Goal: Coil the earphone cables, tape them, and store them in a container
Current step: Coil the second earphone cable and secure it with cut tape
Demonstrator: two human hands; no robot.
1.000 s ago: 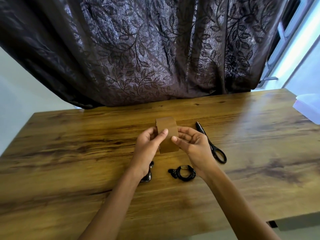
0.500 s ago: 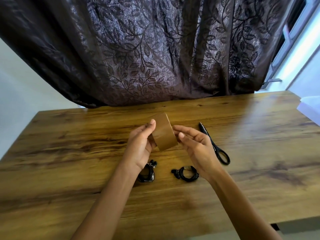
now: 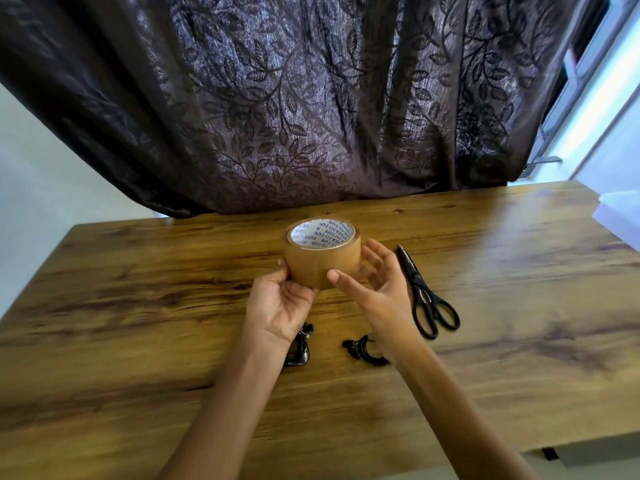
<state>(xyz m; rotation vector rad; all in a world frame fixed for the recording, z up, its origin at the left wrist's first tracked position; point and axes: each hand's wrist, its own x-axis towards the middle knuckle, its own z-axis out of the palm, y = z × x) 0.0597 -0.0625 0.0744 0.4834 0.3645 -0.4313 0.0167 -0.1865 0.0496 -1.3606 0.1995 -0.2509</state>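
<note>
Left hand (image 3: 278, 303) fingers pinch tape roll (image 3: 322, 259) above worktop (image 3: 138, 306); right hand (image 3: 375, 289) fingers spread, should find tape end.

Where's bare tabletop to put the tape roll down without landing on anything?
Free: the table's whole left side, left of the left hand, and the stretch between the scissors and the white container. Crowded: under the wrists, where two earphone coils lie, scissors just right of the right hand.

Daylight from window (image 3: 588, 81) at right, sheen on table (image 3: 519, 237), wide-angle bending at edges, slight motion blur
</note>
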